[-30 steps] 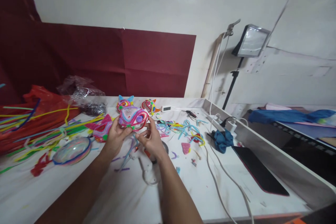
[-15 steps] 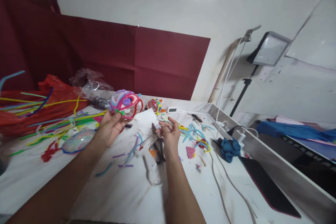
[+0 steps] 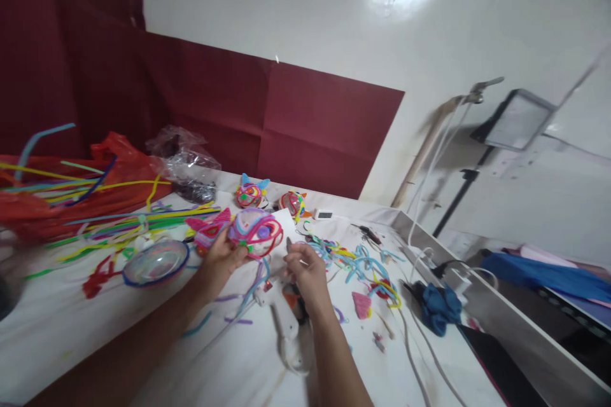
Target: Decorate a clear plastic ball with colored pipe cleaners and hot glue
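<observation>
A clear rounded piece point(image 3: 258, 232) trimmed with pink, purple and red fuzzy strips is gripped by my left hand point(image 3: 223, 264), above the white table. My right hand point(image 3: 304, 270) is just right of it, fingers curled together around a small dark tip; what that belongs to is too blurred to tell. Below the hands lies a white glue gun point(image 3: 284, 315), and a sheet of white paper point(image 3: 285, 224) shows behind the decorated piece. Left of my left hand is a clear bowl-like shell point(image 3: 156, 262) with a blue rim.
Two decorated pieces stand at the back, one with blue ears point(image 3: 249, 194), one with orange points point(image 3: 292, 205). Fuzzy sticks point(image 3: 143, 226) and a red bag point(image 3: 114, 149) lie left. Blue strip scraps point(image 3: 365, 261), cables point(image 3: 410, 350) and a blue scrunchie point(image 3: 440, 308) are right.
The view has shifted, showing the blue-eared piece and a pink-eared one. The decorated piece in my left hand has come lower and nearer to my right hand.
</observation>
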`<state>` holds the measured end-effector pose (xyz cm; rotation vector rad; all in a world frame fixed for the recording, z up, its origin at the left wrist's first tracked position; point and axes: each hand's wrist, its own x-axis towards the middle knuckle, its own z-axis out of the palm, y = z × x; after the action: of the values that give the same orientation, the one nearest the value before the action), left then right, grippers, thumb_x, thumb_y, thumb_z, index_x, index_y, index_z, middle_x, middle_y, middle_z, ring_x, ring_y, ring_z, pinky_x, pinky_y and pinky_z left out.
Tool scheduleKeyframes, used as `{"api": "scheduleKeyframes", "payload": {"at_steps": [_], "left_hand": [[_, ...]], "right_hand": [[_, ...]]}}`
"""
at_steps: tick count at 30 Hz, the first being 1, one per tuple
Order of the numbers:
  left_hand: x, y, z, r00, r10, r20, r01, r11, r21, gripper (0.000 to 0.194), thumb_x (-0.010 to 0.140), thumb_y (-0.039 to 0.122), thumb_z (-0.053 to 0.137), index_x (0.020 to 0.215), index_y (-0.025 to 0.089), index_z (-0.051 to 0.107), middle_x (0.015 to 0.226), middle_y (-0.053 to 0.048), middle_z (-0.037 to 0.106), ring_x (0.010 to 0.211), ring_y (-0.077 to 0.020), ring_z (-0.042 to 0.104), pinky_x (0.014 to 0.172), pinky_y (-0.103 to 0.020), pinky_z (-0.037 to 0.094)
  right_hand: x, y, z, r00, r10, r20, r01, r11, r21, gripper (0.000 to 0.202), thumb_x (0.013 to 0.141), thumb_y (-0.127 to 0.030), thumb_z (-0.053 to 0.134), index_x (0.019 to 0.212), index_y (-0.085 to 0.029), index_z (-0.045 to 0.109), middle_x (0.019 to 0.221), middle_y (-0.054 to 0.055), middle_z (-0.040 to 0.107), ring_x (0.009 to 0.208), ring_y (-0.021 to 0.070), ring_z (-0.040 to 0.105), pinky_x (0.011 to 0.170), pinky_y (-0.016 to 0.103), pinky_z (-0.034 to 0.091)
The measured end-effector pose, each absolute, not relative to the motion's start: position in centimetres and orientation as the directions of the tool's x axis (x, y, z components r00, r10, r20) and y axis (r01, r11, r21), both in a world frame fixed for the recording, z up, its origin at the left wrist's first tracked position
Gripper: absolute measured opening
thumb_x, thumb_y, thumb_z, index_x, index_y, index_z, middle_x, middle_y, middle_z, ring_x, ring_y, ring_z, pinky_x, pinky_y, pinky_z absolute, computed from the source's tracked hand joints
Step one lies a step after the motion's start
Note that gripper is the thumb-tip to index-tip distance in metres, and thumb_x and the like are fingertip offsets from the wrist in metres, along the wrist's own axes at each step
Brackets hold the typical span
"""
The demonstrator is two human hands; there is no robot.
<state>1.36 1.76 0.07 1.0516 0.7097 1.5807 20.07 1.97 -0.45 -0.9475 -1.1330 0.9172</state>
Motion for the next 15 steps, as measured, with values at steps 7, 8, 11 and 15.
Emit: {"api": "scheduleKeyframes", "payload": {"at_steps": [7,8,11,15], "left_hand": [[2.0,1.5,-2.9,0.123,0.962,0.245,-0.487,-0.156,0.859,0.07,0.064,0.041,0.09,0.126,0.032,0.059,0.134,-0.011,0.066,0.125,-0.038,0.061,0.095,-0.05,0.055],[2.2,1.4,-3.1,0.145,0.957,0.253,-0.493,-0.152,0.856,0.07,0.063,0.041,0.09,0.126,0.033,0.06,0.136,-0.011,0.065,0.128,-0.0382,0.058,0.098,-0.051,0.053],[2.7,1.1,-3.4,0.169,0.948,0.269,-0.502,-0.152,0.852,0.069,0.06,0.041,0.092,0.123,0.035,0.063,0.134,-0.01,0.066,0.128,-0.0383,0.058,0.102,-0.051,0.05],[2.8,0.9,-3.5,0.146,0.959,0.243,-0.503,-0.14,0.853,0.071,0.059,0.041,0.093,0.123,0.037,0.063,0.133,-0.01,0.067,0.127,-0.0387,0.059,0.101,-0.051,0.05]], "right_hand": [[20.2,1.4,-0.1,0.172,0.958,0.231,-0.128,0.255,-0.959,0.025,0.062,-0.03,0.071,0.085,-0.022,0.066,0.067,-0.002,0.063,0.045,0.0148,0.058,0.042,0.024,0.042],[20.2,1.4,0.0,0.181,0.958,0.223,-0.129,0.248,-0.96,0.025,0.061,-0.029,0.071,0.085,-0.022,0.067,0.067,-0.002,0.063,0.046,0.0151,0.058,0.041,0.025,0.042],[20.3,1.3,0.0,0.191,0.958,0.211,-0.133,0.239,-0.962,0.023,0.06,-0.028,0.072,0.082,-0.023,0.068,0.067,-0.001,0.064,0.045,0.0153,0.056,0.04,0.025,0.04],[20.6,1.4,-0.3,0.178,0.958,0.226,-0.104,0.247,-0.963,0.021,0.062,-0.028,0.071,0.083,-0.025,0.07,0.067,0.0,0.063,0.045,0.015,0.055,0.04,0.024,0.039]]}}
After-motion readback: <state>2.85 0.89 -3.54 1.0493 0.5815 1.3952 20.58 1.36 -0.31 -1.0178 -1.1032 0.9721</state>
